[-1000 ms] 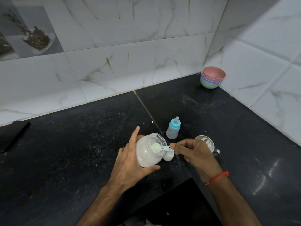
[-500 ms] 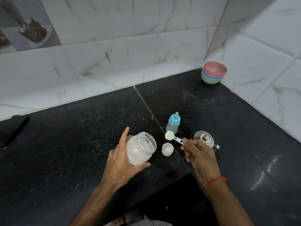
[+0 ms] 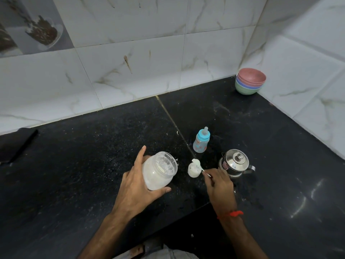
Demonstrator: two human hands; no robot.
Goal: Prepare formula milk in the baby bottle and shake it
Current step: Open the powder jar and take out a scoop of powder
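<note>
A black speckled stone countertop (image 3: 74, 174), dusted with white powder, meets a marble-tiled corner. Standing on it are a blue-capped baby bottle (image 3: 201, 140), a small white cup (image 3: 193, 170) and a lidded steel kettle (image 3: 235, 162). Stacked bowls (image 3: 250, 81) occupy the far corner; a dark flat object (image 3: 16, 144) lies at the left edge.

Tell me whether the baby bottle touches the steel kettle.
Apart. The head view shows the baby bottle standing behind and left of the steel kettle, with bare black counter plainly between them.

Black speckled counter (image 3: 74, 174); blue-capped baby bottle (image 3: 201, 140); pink-blue-green bowls (image 3: 250, 81).
</note>
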